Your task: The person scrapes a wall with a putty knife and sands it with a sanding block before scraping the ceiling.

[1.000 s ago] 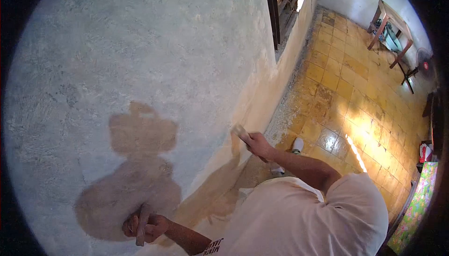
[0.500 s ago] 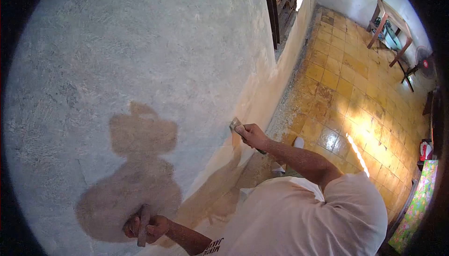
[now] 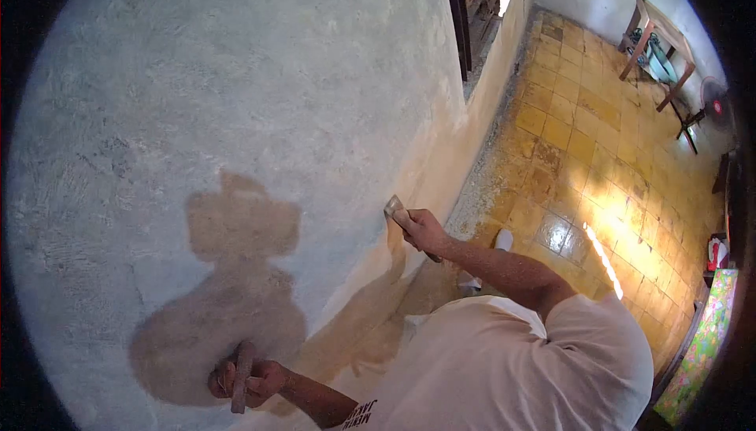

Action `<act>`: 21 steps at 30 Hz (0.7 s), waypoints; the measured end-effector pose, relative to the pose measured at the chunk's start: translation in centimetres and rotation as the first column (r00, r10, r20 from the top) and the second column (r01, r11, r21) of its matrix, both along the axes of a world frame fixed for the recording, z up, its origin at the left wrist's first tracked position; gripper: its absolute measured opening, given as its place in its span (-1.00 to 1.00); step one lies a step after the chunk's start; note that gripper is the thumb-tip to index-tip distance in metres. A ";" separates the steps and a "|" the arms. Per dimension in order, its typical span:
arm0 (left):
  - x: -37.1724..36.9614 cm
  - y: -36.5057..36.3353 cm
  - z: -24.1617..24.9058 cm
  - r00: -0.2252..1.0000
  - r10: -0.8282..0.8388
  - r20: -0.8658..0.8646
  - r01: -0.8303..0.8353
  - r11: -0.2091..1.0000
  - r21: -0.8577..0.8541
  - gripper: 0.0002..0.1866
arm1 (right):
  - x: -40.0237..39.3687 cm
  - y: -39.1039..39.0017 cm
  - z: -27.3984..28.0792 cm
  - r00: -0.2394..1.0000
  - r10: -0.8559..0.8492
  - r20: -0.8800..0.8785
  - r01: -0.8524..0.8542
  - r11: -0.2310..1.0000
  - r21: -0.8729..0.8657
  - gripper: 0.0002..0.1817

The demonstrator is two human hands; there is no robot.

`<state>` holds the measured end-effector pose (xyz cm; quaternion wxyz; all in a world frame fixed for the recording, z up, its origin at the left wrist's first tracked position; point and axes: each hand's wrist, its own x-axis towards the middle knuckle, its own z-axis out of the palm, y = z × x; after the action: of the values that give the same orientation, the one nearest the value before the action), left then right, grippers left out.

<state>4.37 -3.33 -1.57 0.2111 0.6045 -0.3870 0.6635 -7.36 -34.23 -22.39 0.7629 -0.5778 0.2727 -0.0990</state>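
My right hand point(image 3: 427, 234) grips a putty knife point(image 3: 394, 206), its blade up against the wall where grey plaster meets a tan band. The handle's end shows below my fist. Lower left, my left hand point(image 3: 268, 382) is closed around a narrow, flat, brownish bar point(image 3: 242, 376), held close to the wall inside my shadow. What kind of tool the bar is I cannot tell. The rough grey wall point(image 3: 236, 100) fills the left of the view, with a tan strip point(image 3: 425, 155) along its base.
A barred window point(image 3: 476, 14) opens in the wall at the top. Yellow floor tiles point(image 3: 579, 116) stretch to the right, dusty along the wall's foot. Farther off stand a wooden table point(image 3: 665, 29), a teal basin point(image 3: 660, 65) and a fan point(image 3: 715, 107). Flowered cloth point(image 3: 701, 344) lies at the right edge.
The putty knife has tilted slightly in my right hand and its blade sits a little higher and to the left. My left hand stays almost in place.
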 end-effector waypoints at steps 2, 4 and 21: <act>0.4 0.2 -0.1 1.000 0.029 0.006 -0.030 0.999 0.030 -0.56 | -0.2 -0.7 0.8 0.997 0.021 -0.068 -0.021 1.000 0.000 -0.44; 0.0 -0.2 0.1 1.000 0.014 0.009 -0.014 1.000 -0.012 -0.54 | -1.4 -1.0 0.2 0.998 0.017 -0.063 -0.015 0.999 0.030 -0.45; 0.1 -0.4 0.3 1.000 -0.005 0.009 0.005 1.000 0.017 -0.58 | -3.8 0.2 -0.8 0.992 0.016 -0.125 -0.008 0.998 0.058 -0.44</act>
<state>4.50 -3.70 -1.25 0.2057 0.6023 -0.3949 0.6626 -11.18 -34.00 -23.19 0.7613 -0.5622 0.3193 -0.0500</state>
